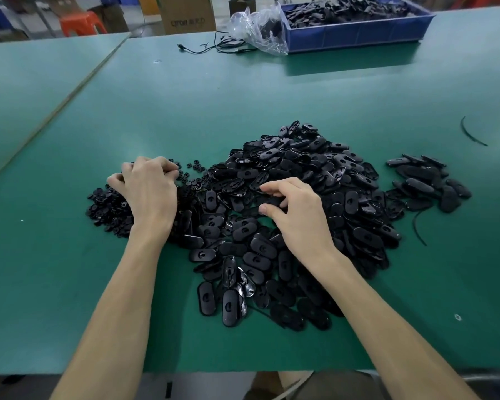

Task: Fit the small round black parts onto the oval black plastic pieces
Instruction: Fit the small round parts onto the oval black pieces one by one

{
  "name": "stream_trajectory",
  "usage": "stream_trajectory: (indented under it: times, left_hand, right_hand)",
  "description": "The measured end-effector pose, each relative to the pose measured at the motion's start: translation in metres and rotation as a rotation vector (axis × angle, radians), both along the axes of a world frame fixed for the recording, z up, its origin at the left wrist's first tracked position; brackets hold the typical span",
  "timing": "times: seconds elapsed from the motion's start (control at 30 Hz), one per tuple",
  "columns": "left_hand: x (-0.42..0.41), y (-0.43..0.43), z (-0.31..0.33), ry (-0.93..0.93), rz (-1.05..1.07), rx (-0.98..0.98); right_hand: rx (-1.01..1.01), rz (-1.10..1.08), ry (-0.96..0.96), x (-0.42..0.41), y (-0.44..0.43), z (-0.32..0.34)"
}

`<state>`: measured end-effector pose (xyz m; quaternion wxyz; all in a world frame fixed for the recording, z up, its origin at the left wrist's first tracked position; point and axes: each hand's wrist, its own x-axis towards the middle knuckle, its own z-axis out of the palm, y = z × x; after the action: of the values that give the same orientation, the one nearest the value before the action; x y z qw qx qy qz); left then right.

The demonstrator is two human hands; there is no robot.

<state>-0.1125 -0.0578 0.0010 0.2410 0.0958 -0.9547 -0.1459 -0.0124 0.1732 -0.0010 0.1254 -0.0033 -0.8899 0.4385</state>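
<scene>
pickup step. left hand [147, 189] fingers curl into round parts [104, 200] left of worktop [214, 96] centre, catch unclear; right hand [298, 215] pinches oval piece [272, 201] on central pile [300, 157]. next we align part to slot.

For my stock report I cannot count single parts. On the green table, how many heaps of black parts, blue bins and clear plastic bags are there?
Heaps of black parts: 3 (round parts, large oval heap, small oval heap)
Blue bins: 1
Clear plastic bags: 1
Total: 5
</scene>
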Motion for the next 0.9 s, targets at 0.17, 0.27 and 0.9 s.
stream_trajectory:
  times: [0.17, 0.27, 0.9]
  left_hand:
    - [0.002, 0.000, 0.001, 0.035, -0.026, 0.028]
    - [0.003, -0.002, 0.001, 0.038, -0.026, 0.046]
    - [0.004, -0.005, 0.004, 0.104, -0.047, 0.117]
  right_hand:
    - [-0.050, -0.017, -0.002, 0.000, 0.001, 0.002]
    - [-0.087, -0.022, 0.005, 0.001, 0.001, 0.002]
    - [-0.238, -0.010, 0.050, 0.001, 0.002, -0.001]
